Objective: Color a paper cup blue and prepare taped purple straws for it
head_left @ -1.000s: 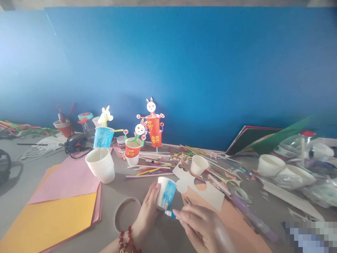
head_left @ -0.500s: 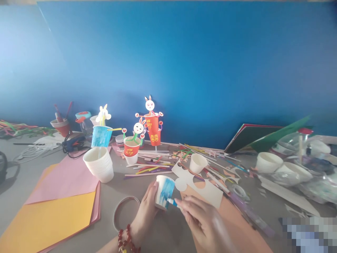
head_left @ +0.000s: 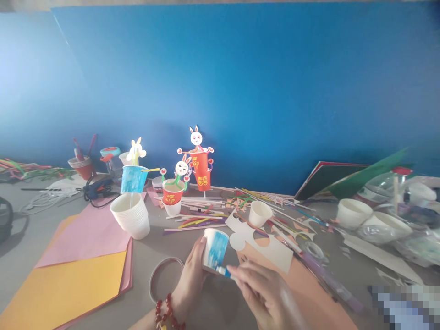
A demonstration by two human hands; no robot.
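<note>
Well, the left hand (head_left: pixel 190 277) is wrapped round a paper cup (head_left: pixel 216 250), tilted, while the right hand (head_left: pixel 263 288) pinches a blue marker (head_left: pixel 225 272) at its lower side, seemingly colouring it, work that calls for a firm cup and light strokes, though I can't quite tell whether the tip touches. It sits nearer the base than a moment ago; beyond the left hand stand stacked white cups (head_left: pixel 132 220).

tilted white cup (head_left: pixel 215 250), blue-streaked, blue marker (head_left: pixel 224 272)
</note>
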